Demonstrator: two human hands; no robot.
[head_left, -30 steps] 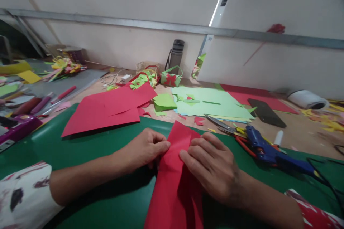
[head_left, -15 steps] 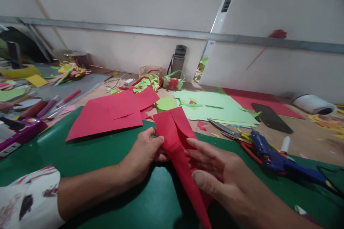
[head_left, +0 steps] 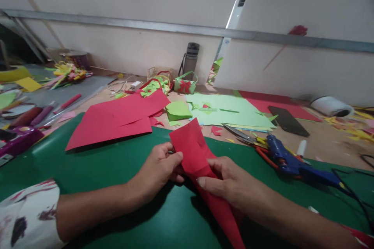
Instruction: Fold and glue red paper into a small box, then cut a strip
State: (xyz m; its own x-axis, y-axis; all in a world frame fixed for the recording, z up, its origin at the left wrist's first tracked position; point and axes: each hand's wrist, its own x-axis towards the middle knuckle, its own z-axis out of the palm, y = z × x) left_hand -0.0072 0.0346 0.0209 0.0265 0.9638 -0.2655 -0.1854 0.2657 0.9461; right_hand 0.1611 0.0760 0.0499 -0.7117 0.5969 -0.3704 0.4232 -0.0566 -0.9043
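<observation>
A folded strip of red paper is held up over the green mat, its long lower end running down toward me. At its upper left edge, my left hand pinches it between thumb and fingers. My right hand is closed on the right side, the thumb lying across the front and the fingers behind, partly hidden. Left of the strip lies a larger creased sheet of red paper, resting on the mat and reaching past its far edge.
On the right lie scissors, a blue glue gun with its cord, and a dark phone. Pale green sheets, a small green paper basket and a dark bottle stand farther back. A purple tool sits at left.
My right hand has closed from spread fingers onto the red strip. The strip's opened fold has been pressed flatter, and its lower end has shifted right. The view has moved slightly.
</observation>
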